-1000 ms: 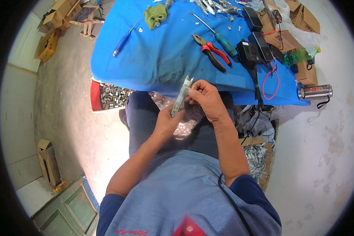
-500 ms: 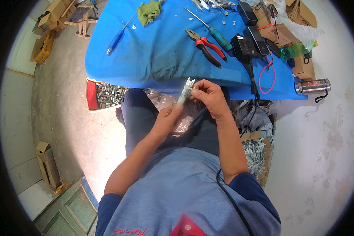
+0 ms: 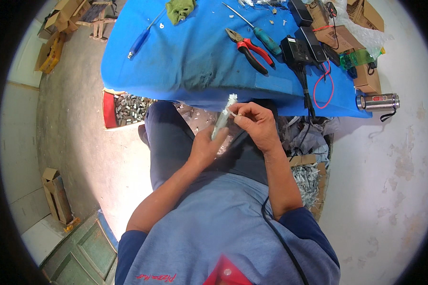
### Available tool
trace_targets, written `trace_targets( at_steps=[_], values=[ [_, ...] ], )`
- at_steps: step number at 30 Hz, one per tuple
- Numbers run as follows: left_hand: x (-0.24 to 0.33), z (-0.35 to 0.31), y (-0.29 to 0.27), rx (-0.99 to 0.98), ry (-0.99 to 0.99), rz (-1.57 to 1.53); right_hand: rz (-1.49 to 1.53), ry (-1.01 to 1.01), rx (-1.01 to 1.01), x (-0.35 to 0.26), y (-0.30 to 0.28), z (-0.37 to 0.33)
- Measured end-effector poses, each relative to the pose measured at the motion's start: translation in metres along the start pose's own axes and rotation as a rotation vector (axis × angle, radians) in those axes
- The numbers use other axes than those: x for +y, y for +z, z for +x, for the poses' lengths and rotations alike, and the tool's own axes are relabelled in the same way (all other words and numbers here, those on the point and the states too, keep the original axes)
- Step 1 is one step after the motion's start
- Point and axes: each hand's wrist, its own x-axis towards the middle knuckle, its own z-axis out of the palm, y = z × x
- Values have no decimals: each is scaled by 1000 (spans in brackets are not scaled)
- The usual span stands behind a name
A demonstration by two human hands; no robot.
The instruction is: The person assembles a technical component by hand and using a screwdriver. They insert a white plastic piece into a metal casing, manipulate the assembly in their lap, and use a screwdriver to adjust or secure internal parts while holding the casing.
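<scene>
A slim, pale white-grey plastic piece [image 3: 219, 125] with a jagged upper end is held over my lap, tilted up to the right. My left hand [image 3: 204, 148] is closed around its lower part, slightly blurred. At its upper end, my right hand [image 3: 258, 124] pinches a small whitish bit between thumb and forefinger; that bit is too small to name. Beyond my hands, on the blue-covered table [image 3: 176, 71], lie red-and-black pliers [image 3: 250, 50], a teal-handled screwdriver [image 3: 266, 40] and a blue-handled screwdriver [image 3: 139, 44].
Black power adapters [image 3: 296, 51] with cables lie at the table's right, near a green bottle [image 3: 356, 59] and steel flask [image 3: 381, 102]. A green cloth [image 3: 179, 11] is at the back. Left below the edge sits a red-sided box [image 3: 110, 111] of small metal pieces.
My right hand has drawn slightly back from the plastic piece, with a small whitish bit now showing in its pinch. The piece's upper end looks more jagged and blurred.
</scene>
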Motion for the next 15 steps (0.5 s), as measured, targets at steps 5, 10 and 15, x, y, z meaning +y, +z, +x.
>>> trace_targets(
  at_steps=[5,10,15],
  values=[
    [19,-8,-4,-162,-217,-313,466,148,-40,12,-9,-2],
    [17,-10,-10,-295,-276,-704,653,168,-50,13,-4,-5],
    [10,-2,-11,-221,-366,-817,829,166,-234,17,0,-15]
  ],
)
